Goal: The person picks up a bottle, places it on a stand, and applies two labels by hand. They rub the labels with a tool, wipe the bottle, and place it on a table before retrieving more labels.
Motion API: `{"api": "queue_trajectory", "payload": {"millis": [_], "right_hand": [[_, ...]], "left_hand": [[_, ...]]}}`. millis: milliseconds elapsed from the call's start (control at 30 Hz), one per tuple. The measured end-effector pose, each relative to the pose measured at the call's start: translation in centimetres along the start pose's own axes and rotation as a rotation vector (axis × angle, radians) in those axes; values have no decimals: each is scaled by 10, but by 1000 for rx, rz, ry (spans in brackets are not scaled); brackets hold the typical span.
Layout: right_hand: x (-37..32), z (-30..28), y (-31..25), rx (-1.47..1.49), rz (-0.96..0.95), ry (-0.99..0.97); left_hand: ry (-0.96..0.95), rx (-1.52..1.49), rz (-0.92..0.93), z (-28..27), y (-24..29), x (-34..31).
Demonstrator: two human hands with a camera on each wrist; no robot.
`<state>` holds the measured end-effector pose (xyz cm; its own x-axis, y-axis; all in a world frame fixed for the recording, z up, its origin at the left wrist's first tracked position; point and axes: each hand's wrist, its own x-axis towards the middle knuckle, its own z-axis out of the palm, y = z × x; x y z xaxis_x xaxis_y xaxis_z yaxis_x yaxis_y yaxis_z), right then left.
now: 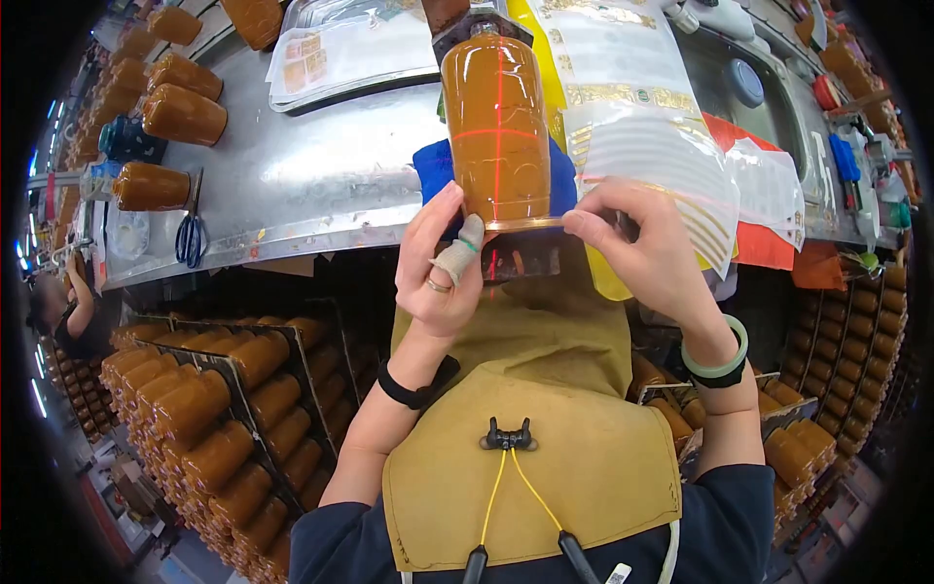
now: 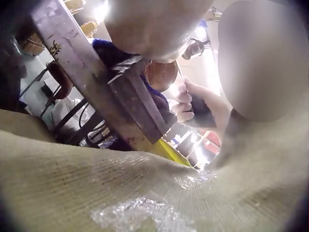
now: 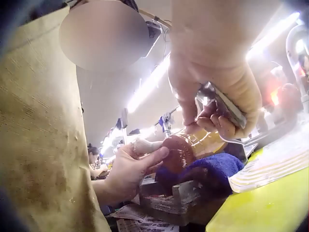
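Note:
A glossy brown bottle [image 1: 498, 127] lies on a blue cloth [image 1: 433, 170], its base toward the apron, red laser lines crossing it. My left hand [image 1: 443, 268], one finger wrapped in a pale cover, presses straight fingers on the left edge of the base. A thin gold strip [image 1: 525, 224] runs across the base. My right hand [image 1: 637, 243] pinches its right end between thumb and finger. The right wrist view shows a metal tool [image 3: 222, 104] within the curled fingers of my right hand [image 3: 212, 87], and the bottle's round base [image 3: 177, 151] beside my left hand [image 3: 126, 171].
Sheets of gold decorations [image 1: 652, 146] lie right of the bottle, over yellow and red sheets. On the left stand more brown bottles [image 1: 185, 115], scissors [image 1: 191, 229] and a tray [image 1: 292, 97]. Racks of bottles [image 1: 195, 389] flank the apron; another person [image 1: 78, 302] is at far left.

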<state>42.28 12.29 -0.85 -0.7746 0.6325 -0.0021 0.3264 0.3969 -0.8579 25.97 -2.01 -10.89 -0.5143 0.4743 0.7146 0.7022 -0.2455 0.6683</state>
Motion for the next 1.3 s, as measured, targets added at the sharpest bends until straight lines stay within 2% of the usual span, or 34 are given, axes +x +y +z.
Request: {"api": "queue_trajectory", "payload": {"millis": [67,100,133,200,267,333,400,433,533,567,667,700,767,800,900,933,1000,1033,1133,1200,1300], "right_hand": [[0,-1,1,5,18,-7],[-1,-1,3,0,13,-2],[-1,0,5,0,16,0],[0,2,8,-1,-34,23],[-1,4,5,-4,-31,26],[0,3,3,-9,-30,28],[-1,3,2,-6,-6,26],[0,2,0,-3,-4,25],[3,-1,-5,5,101,-37],[3,0,-4,1,91,-31],[3,-1,-2,1,89,-25],[2,-1,-2,4,95,-28],[0,4,5,-1,49,-3],[-1,5,8,-6,3,21],[1,2,-2,-2,31,-11],[1,2,-1,1,31,-13],[2,3,1,18,43,-23],[3,3,2,17,40,-24],[2,2,2,15,70,-23],[3,2,1,34,83,-19],[1,7,10,34,62,6]], "left_hand": [[19,170,65,1,8,3],[14,262,173,4,13,10],[12,259,173,3,17,12],[-105,376,244,0,22,13],[-104,272,272,1,8,13],[-39,134,179,2,-3,7],[-38,121,152,2,-6,-1],[53,-158,-112,6,1,-5],[133,-430,-336,3,11,-3],[85,-53,-66,4,12,2],[12,365,184,6,23,12],[-15,262,151,7,24,13],[-68,189,224,6,13,18],[-4,34,63,9,8,11],[21,-37,-2,6,-1,-3],[38,-144,-115,6,7,-2],[60,-248,-225,3,7,-3],[28,-65,-65,1,3,-3],[8,215,130,2,11,3],[-75,409,270,1,18,11],[-60,228,214,5,10,14]]}}
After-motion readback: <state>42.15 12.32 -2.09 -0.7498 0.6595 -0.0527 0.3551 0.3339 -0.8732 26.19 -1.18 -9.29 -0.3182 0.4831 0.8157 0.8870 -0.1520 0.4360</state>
